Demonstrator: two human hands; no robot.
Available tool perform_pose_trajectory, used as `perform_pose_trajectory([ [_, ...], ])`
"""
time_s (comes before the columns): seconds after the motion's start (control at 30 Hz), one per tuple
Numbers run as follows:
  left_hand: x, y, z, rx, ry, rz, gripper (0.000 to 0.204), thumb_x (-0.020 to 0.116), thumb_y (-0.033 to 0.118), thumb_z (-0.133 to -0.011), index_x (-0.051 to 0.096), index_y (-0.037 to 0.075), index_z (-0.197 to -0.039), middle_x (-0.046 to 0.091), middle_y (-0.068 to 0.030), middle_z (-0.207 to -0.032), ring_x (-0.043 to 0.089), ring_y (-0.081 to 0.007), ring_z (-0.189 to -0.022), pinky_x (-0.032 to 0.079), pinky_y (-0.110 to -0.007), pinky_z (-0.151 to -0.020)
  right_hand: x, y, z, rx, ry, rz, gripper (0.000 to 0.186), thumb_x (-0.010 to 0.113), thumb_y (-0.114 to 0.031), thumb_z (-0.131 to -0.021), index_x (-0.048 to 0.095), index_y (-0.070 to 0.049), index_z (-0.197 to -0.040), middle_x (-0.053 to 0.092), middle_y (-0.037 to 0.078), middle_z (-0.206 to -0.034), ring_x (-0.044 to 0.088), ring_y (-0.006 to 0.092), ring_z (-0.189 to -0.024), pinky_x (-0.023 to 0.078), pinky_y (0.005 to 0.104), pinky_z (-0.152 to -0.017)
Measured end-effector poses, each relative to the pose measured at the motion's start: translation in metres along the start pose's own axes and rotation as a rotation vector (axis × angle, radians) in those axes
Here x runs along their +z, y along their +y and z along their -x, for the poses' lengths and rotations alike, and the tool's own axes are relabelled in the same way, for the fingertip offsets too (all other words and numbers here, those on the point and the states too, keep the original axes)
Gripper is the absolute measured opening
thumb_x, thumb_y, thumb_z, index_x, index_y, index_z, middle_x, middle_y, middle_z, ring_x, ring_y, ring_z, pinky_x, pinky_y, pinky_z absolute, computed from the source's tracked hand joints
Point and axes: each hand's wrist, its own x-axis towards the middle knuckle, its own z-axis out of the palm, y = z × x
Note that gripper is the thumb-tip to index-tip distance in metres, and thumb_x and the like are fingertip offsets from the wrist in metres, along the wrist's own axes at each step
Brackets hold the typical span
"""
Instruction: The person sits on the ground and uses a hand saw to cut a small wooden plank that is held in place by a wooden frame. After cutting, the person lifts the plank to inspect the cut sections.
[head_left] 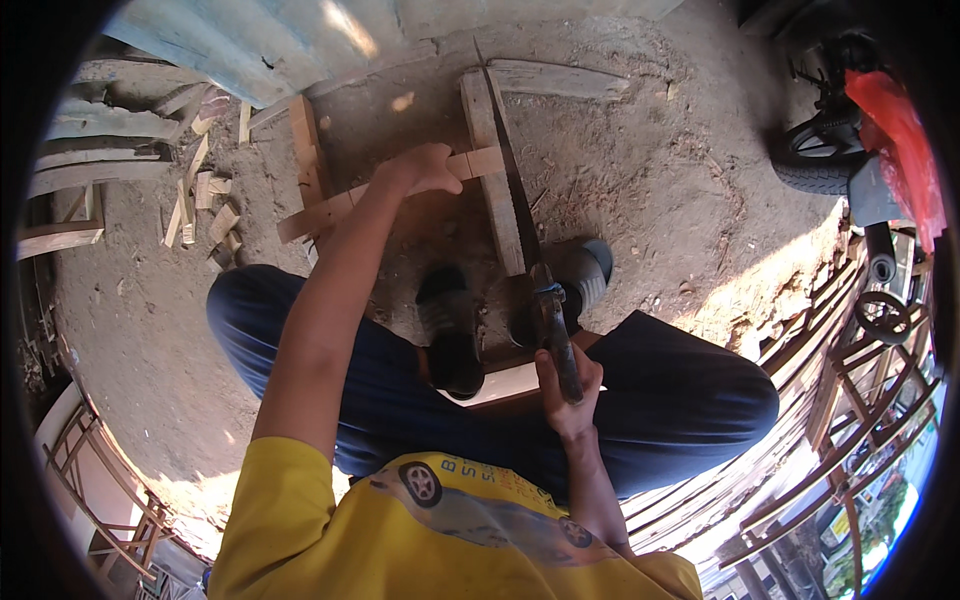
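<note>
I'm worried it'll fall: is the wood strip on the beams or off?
On: the wood strip crosses over the reddish beam, and its right end lies over the grey beam.

From where I stand, the writing I can spot sits at six o'clock, across the chest of the wearer's yellow shirt (400, 562). It is a short block of lettering (476, 470) in blue capitals, turning fainter and too small to make out toward its right end. It runs along the upper edge of a printed car (475, 520), at about two o'clock from that car's larger wheel (420, 484).
</note>
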Motion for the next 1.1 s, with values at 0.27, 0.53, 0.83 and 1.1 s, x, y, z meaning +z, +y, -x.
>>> perform_pose_trajectory([
  [0.27,0.015,0.019,0.017,0.012,0.213,-0.189,0.065,0.070,0.033,-0.068,0.050,0.001,-0.120,0.062,-0.0210,-0.109,0.060,-0.0345,-0.104,0.048,-0.045,-0.087,0.010,-0.002,-0.008,0.009,-0.027,0.001,0.022,0.062,-0.012,-0.088,0.053,0.000,-0.072,0.044,0.000,-0.055,0.037,0.0043,-0.054,0.032,0.0267,-0.046],
  [0.53,0.040,0.011,0.011,0.010,0.364,-0.317,0.051,0.068,0.037,-0.076,0.051,0.004,-0.112,0.066,-0.0162,-0.098,0.063,-0.0345,-0.096,0.050,-0.046,-0.081,0.019,0.001,-0.028,0.072,-0.065,0.025,0.021,0.062,-0.013,-0.089,0.054,0.000,-0.074,0.044,-0.003,-0.057,0.038,0.0032,-0.055,0.031,0.0253,-0.047],
  [0.83,0.029,0.011,0.006,-0.014,0.321,-0.205,0.040,0.066,0.033,-0.075,0.063,0.005,-0.103,0.067,-0.0188,-0.095,0.065,-0.0337,-0.092,0.051,-0.044,-0.080,0.038,-0.001,-0.049,0.095,-0.109,-0.043,0.019,0.061,-0.014,-0.089,0.057,0.001,-0.079,0.047,-0.003,-0.061,0.039,0.0026,-0.059,0.032,0.0240,-0.050],
  [1.1,0.032,0.009,0.003,-0.029,0.261,-0.301,0.034,0.066,0.032,-0.074,0.067,0.006,-0.096,0.068,-0.0166,-0.093,0.066,-0.0314,-0.092,0.052,-0.042,-0.077,0.011,-0.040,0.010,0.145,-0.080,0.016,0.018,0.061,-0.012,-0.089,0.058,0.003,-0.082,0.050,-0.002,-0.063,0.042,0.0029,-0.062,0.035,0.0248,-0.052],
])
